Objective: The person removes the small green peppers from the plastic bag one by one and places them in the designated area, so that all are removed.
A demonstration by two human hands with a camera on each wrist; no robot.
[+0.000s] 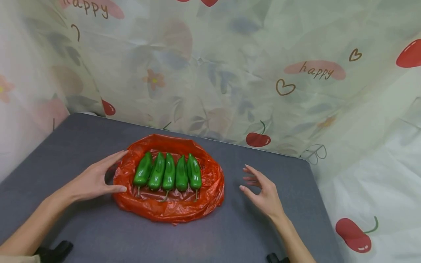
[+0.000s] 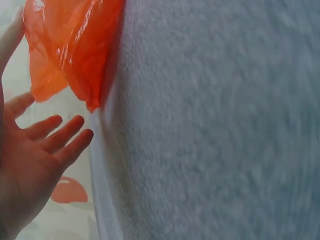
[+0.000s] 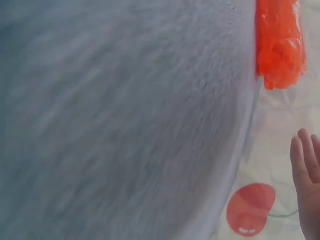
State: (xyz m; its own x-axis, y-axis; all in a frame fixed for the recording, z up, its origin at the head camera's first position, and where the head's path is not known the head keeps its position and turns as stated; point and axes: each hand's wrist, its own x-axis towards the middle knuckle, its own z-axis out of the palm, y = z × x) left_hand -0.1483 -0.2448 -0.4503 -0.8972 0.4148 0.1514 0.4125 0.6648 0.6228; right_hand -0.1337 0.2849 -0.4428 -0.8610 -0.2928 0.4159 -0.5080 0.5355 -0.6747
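Several green peppers (image 1: 169, 171) lie side by side in a red plastic bag (image 1: 171, 213), whose rim is rolled down into a ring around them. At the bag's left side, my left hand (image 1: 93, 180) has its thumb and fingers spread, with the tips right at the rim. The left wrist view shows those fingers extended beside the bag's translucent red edge (image 2: 75, 50). My right hand (image 1: 264, 193) hovers to the right of the bag, apart from it, fingers loosely bent and holding nothing. In the right wrist view, the fingers (image 3: 300, 160) stand below the bag's rolled edge (image 3: 281, 50).
A dark grey cloth-covered table (image 1: 210, 241) carries the bag. Behind it and at both sides hangs a pale curtain (image 1: 213, 73) printed with cherries, hearts and flowers. Black straps (image 1: 59, 252) sit at the wrists.
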